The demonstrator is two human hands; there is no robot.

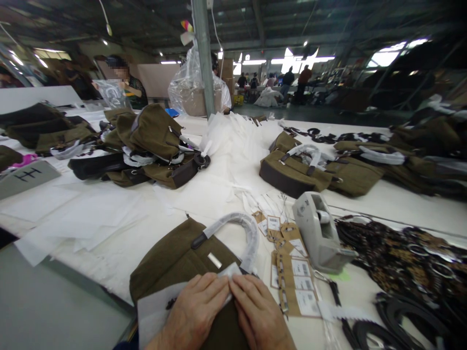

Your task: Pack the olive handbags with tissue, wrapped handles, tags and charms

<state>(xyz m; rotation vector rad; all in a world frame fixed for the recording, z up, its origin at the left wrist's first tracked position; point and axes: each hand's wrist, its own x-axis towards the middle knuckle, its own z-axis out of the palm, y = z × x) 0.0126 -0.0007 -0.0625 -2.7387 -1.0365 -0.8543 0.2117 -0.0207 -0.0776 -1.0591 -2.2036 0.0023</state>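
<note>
Here we are right in at the left hand [202,301] and the right hand [257,304], fingers of each lying close together, the tips meeting over a white sheet [153,308]; thumbs mostly hidden, so whether they pinch it, I cannot tell! Beneath them, the olive bag [168,260] lies on the counter [390,206] right in front of the person, one wrapped handle [253,238] arching up beyond the fingers, a small metal plate [215,260] gleaming just ahead of the left hand. Just to the right, brown tags [286,287] with white barcode labels overlap in a column, and beside them stands the grey tape dispenser [315,233]. Farther right, a dark heap of straps [404,257], with black coils [412,321] nearer the person. Over to the left, loose white papers [83,209] spread toward the counter's edge. Farther back, more olive bags everywhere: a left pile [155,133] and a right group [292,170], a drift of white tissue [235,141] between them! And beyond, left of a grey post [204,63], a co-worker [135,92] holds clear plastic [113,92].
</note>
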